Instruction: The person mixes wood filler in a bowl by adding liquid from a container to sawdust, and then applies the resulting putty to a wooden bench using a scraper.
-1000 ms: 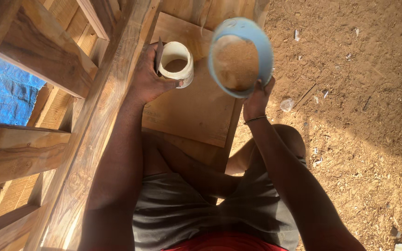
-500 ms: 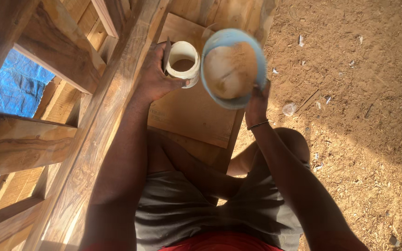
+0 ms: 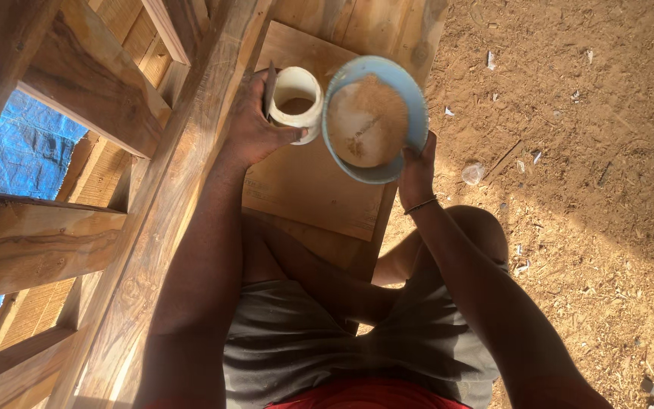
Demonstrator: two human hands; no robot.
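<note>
Hands first: the left hand (image 3: 255, 125) wraps a small white jar (image 3: 295, 102), mouth up, while the right hand (image 3: 416, 170) grips the lower rim of a pale blue bowl (image 3: 376, 117) tilted beside it, rim nearly touching the jar, so the brown powder (image 3: 376, 113) lies close to the opening. Both hang above a flat wooden board (image 3: 304, 185); sawdust-strewn ground (image 3: 584, 151) lies right.

The bowl (image 3: 375, 117) in the right hand (image 3: 416, 170) has tipped further toward the jar (image 3: 295, 102), its rim now touching the jar beside the left fingers (image 3: 266, 113).
</note>
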